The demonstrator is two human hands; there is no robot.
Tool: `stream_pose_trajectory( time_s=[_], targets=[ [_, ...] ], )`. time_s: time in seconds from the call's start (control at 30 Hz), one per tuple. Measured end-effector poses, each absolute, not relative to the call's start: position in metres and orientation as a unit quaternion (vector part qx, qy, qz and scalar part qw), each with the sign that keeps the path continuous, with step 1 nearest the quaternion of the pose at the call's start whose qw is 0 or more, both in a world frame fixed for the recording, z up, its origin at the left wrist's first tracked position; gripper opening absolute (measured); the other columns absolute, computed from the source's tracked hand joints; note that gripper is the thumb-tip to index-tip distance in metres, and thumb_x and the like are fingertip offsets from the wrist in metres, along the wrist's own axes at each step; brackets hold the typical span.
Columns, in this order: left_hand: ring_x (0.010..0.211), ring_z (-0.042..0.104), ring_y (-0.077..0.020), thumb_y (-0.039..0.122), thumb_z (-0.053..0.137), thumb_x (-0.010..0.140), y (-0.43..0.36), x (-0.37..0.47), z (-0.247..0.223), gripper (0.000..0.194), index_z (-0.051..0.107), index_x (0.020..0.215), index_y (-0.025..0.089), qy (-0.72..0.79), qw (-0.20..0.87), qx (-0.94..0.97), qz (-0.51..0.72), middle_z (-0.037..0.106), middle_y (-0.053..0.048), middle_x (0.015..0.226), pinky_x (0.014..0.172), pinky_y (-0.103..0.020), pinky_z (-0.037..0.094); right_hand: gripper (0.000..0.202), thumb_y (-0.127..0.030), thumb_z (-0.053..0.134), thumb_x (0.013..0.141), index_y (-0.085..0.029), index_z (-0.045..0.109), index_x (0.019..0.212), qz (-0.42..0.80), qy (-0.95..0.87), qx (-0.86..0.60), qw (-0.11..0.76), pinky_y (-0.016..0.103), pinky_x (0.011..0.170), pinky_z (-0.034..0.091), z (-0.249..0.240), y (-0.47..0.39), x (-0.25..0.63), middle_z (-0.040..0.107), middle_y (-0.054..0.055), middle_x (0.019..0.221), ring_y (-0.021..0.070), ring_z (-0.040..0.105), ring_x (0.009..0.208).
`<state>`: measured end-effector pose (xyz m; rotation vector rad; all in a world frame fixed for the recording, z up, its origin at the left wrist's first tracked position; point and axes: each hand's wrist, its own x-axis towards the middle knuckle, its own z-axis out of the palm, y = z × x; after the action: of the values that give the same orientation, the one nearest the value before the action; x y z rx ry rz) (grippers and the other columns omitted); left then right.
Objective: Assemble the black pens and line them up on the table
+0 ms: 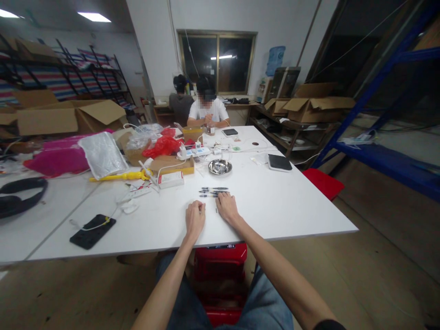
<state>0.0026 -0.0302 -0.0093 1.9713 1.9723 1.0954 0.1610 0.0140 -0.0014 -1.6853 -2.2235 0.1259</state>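
Several dark pens point(208, 190) lie side by side on the white table point(275, 211), in front of my hands. My right hand point(227, 205) rests at the right end of the nearest pens, its fingers bent over them. My left hand point(195, 215) is closed on the table to the left, with its fingertips pressed together; whatever it holds is too small to name. A tiny dark piece point(216, 210) lies between the two hands. Beyond the pens stands a round metal dish point(220, 167).
A black phone point(92, 231) with a cable lies at the left front. Farther back are a white box point(171, 180), a power strip point(197, 151), red plastic bags point(165, 144) and a black-topped device point(279, 162). A person in white point(208, 110) sits across the table.
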Motion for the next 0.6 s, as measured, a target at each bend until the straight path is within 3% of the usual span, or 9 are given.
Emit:
stream_pose_trajectory(
  time_s=[0.1,0.23,0.37,0.6],
  targets=[
    [0.087,0.057,-0.0263,0.031,0.046,0.096,-0.029,0.002,-0.01,0.019,0.058,0.085,0.022,0.661,0.071,0.66,0.35,0.067,-0.007,0.083,0.079,-0.037,0.04,0.028,-0.034,0.04,0.101,-0.016,0.061,0.107,0.041,-0.786,-0.594,0.165,0.042,0.089,0.039,0.0,0.015,0.158,0.065,0.015,0.112,0.0296,0.052,0.11],
    [0.084,0.057,-0.0258,0.032,0.044,0.096,-0.028,0.002,-0.011,0.022,0.057,0.083,0.022,0.662,0.057,0.668,0.336,0.066,-0.007,0.08,0.076,-0.036,0.04,0.027,-0.023,0.039,0.099,-0.015,0.062,0.113,0.044,-0.797,-0.586,0.141,0.045,0.092,0.038,0.002,0.018,0.154,0.064,0.019,0.115,0.0311,0.053,0.112],
    [0.084,0.058,-0.025,0.031,0.045,0.096,-0.03,0.002,-0.011,0.02,0.056,0.082,0.022,0.666,0.053,0.663,0.338,0.066,-0.007,0.081,0.076,-0.035,0.04,0.022,-0.019,0.044,0.095,-0.016,0.065,0.104,0.104,-0.784,-0.583,0.187,0.045,0.094,0.038,0.004,0.023,0.157,0.066,0.018,0.113,0.0298,0.056,0.11],
    [0.082,0.059,-0.0242,0.031,0.045,0.096,-0.027,-0.001,-0.011,0.016,0.055,0.086,0.022,0.68,0.072,0.645,0.342,0.065,-0.006,0.081,0.073,-0.033,0.039,0.027,-0.025,0.044,0.093,-0.018,0.063,0.076,0.154,-0.727,-0.59,0.316,0.029,0.073,0.043,0.003,0.032,0.181,0.069,0.008,0.079,0.02,0.062,0.077]
  ],
)
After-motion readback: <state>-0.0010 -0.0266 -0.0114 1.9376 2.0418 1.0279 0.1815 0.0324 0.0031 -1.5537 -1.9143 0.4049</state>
